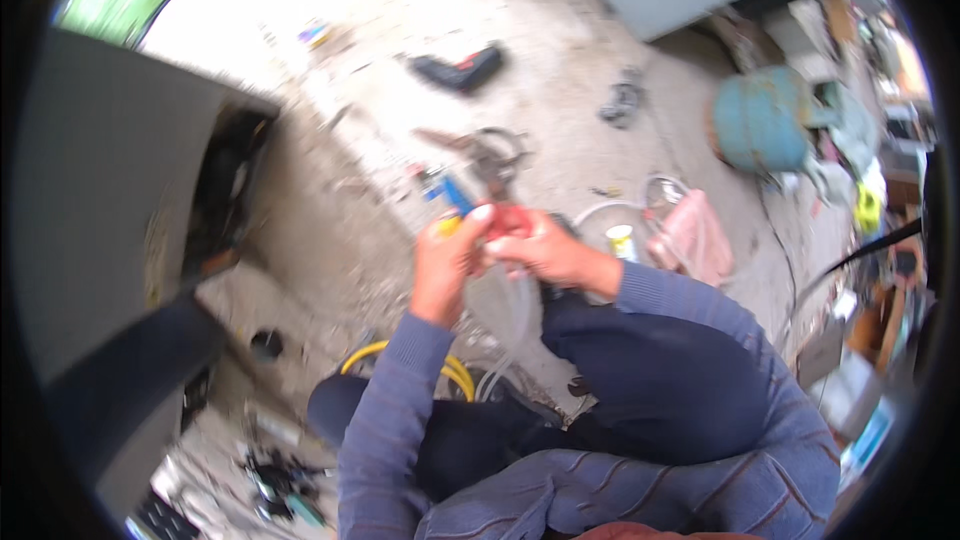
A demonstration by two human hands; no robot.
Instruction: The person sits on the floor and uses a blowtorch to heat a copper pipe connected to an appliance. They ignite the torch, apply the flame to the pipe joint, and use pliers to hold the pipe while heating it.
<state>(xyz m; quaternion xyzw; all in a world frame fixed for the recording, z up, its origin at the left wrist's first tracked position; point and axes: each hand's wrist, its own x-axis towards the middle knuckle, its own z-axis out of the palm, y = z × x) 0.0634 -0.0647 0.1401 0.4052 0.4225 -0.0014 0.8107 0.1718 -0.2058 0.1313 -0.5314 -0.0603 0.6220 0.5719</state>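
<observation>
My left hand (445, 265) is closed round a small blue and yellow tool (457, 197), its blue part sticking up past my thumb; blur hides its exact kind. Close against it, my right hand (555, 252) grips a red piece (510, 222), thumb toward the left hand. A clear tube (518, 315) hangs below my hands, and I cannot tell which hand it comes from. A yellow hose (460, 377) curves by my left forearm. Just beyond my hands, dark metal tools (492, 152) lie on the floor.
Farther off lies a black and red power tool (458, 70). On the right are a pink bag-like thing (697, 238), a yellow and white can (620, 240) and a rusty teal gas cylinder (762, 120). Grey cabinets (110, 180) stand left and at the far right. Loose tools (275, 485) lie lower left.
</observation>
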